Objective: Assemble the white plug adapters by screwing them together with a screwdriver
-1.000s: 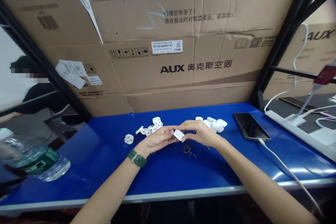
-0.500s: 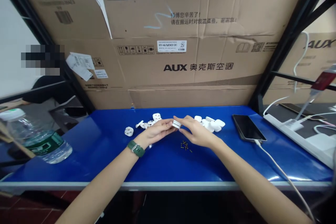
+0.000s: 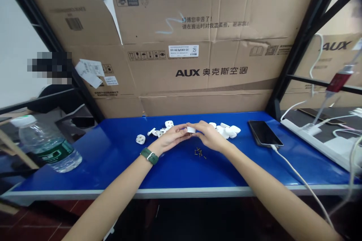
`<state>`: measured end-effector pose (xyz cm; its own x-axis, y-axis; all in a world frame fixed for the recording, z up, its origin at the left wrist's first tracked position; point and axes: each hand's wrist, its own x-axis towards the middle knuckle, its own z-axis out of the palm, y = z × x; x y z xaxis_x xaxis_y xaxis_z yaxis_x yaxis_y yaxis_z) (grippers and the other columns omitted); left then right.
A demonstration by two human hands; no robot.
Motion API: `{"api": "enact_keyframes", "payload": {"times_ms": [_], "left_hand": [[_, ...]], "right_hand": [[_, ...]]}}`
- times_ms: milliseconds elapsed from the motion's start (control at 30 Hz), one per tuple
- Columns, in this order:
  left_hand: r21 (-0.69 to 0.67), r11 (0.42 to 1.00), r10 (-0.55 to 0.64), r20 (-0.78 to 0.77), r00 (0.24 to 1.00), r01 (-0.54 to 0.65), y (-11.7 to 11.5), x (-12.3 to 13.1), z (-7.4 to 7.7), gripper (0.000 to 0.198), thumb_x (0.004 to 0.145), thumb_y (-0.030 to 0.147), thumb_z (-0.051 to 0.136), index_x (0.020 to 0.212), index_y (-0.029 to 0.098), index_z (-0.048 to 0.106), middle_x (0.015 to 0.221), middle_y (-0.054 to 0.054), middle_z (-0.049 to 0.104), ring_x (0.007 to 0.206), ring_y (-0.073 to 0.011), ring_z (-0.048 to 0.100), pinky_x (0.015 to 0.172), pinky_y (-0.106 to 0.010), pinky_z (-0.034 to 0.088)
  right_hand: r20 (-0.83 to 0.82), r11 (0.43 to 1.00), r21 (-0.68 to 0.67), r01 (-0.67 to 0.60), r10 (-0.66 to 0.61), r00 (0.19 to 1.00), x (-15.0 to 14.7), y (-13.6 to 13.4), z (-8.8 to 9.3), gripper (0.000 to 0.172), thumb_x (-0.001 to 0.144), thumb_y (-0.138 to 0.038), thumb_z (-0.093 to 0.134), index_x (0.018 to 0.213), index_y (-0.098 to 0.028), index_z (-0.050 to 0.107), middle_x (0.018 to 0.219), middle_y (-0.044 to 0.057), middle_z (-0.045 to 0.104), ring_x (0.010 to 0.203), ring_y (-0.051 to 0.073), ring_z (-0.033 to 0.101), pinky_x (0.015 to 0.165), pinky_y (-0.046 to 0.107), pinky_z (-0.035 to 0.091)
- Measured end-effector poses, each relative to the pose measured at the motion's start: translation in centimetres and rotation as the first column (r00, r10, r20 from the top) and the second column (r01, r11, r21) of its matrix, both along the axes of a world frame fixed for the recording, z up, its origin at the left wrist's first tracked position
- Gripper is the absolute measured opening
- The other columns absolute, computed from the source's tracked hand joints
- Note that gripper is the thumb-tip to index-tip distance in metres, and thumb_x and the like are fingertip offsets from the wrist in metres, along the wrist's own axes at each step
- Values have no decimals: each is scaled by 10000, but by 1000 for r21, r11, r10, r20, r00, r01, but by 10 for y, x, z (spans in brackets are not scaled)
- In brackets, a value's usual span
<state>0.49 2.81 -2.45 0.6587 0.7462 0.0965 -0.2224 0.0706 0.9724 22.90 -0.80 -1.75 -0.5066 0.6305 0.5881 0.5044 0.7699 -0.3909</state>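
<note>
A small white plastic casing point(image 3: 191, 130) is held above the blue table, between the fingertips of both hands. My left hand point(image 3: 169, 140), with a green-strapped watch at the wrist, grips it from the left. From the right, my right hand point(image 3: 211, 135) closes its thumb and fingers on it. Below the hands lies a loose cluster of small brass-coloured parts point(image 3: 200, 153), too small to name. Behind my left hand are several white parts with holes point(image 3: 169, 124), one of them point(image 3: 140, 139) lying apart. Smooth white covers point(image 3: 230, 131) are heaped beyond my right hand.
A water bottle point(image 3: 52, 147) stands at the table's left. To the right lies a phone point(image 3: 265, 133) with a white charging cable point(image 3: 299, 180), beside a power strip point(image 3: 316, 148). A cardboard sheet point(image 3: 198, 101) walls off the back of the blue table point(image 3: 113, 173).
The dark gap seen around the casing earlier no longer shows. Both hands still hold it, and the whole view has shifted slightly.
</note>
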Motion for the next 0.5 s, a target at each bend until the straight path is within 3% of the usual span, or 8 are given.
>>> {"api": "enact_keyframes", "payload": {"times_ms": [67, 133, 267, 367, 500], "left_hand": [[81, 996, 29, -85, 996, -22, 0, 2, 0, 484, 887, 396, 769, 1291, 153, 658, 1090, -114, 752, 1014, -208, 715, 1015, -383, 522], [249, 967, 101, -174, 980, -56, 1, 5, 1, 490, 892, 462, 742, 1251, 138, 659, 992, -107, 759, 937, -218, 724, 928, -379, 555], [628, 768, 313, -195, 929, -127, 2, 9, 5, 398, 890, 447, 732, 1167, 166, 682, 1081, -97, 753, 984, -237, 719, 923, -371, 556], [727, 673, 385, -190, 903, -134, 0, 9, 8, 348, 918, 429, 692, 1168, 188, 687, 1086, -84, 759, 987, -237, 722, 923, -365, 556], [741, 666, 419, -277, 864, -86, -1, 6, 7, 320, 945, 452, 641, 1103, 184, 712, 960, -75, 775, 868, -222, 726, 827, -328, 549]], "right_hand": [[-22, 1000, 17, -8, 9, 1000, 2, 1, 1, 422, 981, -132, 541, 1376, -251, 629, 1293, 127, 634, 1138, 252, 616, 987, 430, 523], [-28, 1000, 16, 7, -6, 1000, 3, 2, 3, 377, 977, -124, 534, 1312, -228, 670, 1168, 122, 630, 1020, 229, 634, 911, 387, 539], [-67, 999, -36, 25, -28, 997, 6, 5, 5, 338, 970, -113, 519, 1247, -216, 683, 993, 79, 642, 894, 202, 631, 823, 339, 524], [-193, 983, -182, 15, -50, 980, 7, 8, 4, 359, 946, -154, 577, 1300, -211, 596, 969, 55, 692, 876, 195, 672, 807, 323, 525], [-140, 943, -334, 7, -57, 988, 8, 6, 8, 236, 961, -293, 609, 1179, -206, 610, 926, 43, 749, 851, 199, 703, 766, 297, 512]]}}
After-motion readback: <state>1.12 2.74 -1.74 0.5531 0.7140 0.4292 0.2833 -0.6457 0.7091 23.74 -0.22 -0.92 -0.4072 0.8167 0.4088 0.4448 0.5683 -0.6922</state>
